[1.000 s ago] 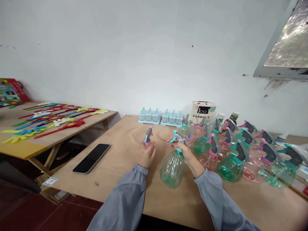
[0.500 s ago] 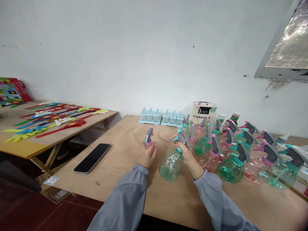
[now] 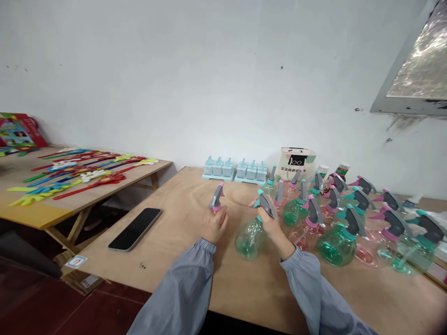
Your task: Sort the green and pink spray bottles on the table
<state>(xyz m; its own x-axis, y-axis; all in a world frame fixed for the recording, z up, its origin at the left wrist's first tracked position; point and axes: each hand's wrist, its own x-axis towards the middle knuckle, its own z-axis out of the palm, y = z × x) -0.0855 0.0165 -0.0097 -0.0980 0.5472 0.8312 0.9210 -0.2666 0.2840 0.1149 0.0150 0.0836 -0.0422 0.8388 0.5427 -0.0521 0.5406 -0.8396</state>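
My left hand is closed around a spray bottle with a grey and pink head; the fingers hide the bottle's body. To the right, my right hand wraps the head and neck of a clear green spray bottle with a teal collar. Some green liquid shows low in that bottle, which leans a little. Just beyond my right hand stand several more spray bottles, some green like the nearest green one and some pink like the one beside it.
Two pale blue ice-pop moulds and a printed paper bag stand by the wall. A black phone lies left on the wooden table. Colourful hand-shaped clappers cover another table, with a red box behind.
The base of the green spray bottle has swung slightly right and away from me in my right hand. My left hand keeps its hold, almost unmoved.
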